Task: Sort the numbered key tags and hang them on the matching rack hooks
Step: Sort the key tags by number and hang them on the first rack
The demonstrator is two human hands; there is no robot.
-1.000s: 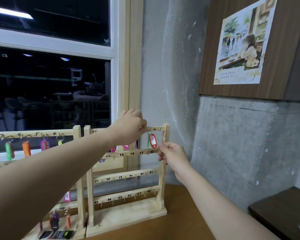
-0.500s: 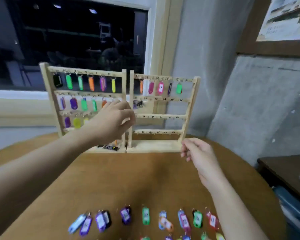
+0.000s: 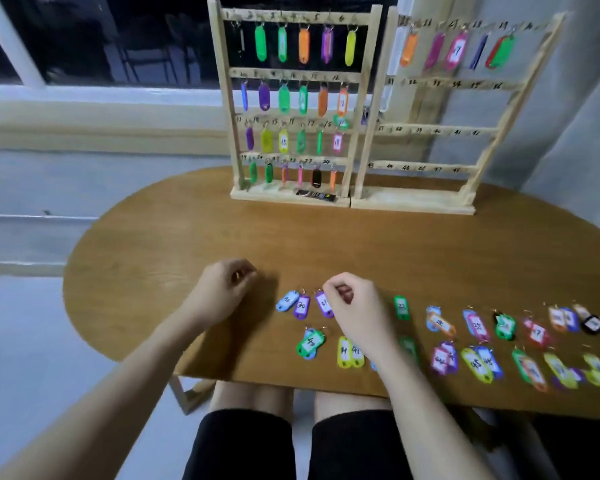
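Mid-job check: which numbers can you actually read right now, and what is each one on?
"30": purple tag on the table.
"27": pink tag, top rail of the right rack.
"15": yellow tag, left rack.
"18": pink tag, same rack.
"45": yellow tag on the table.
Rail numerals and most other tags are too blurred.
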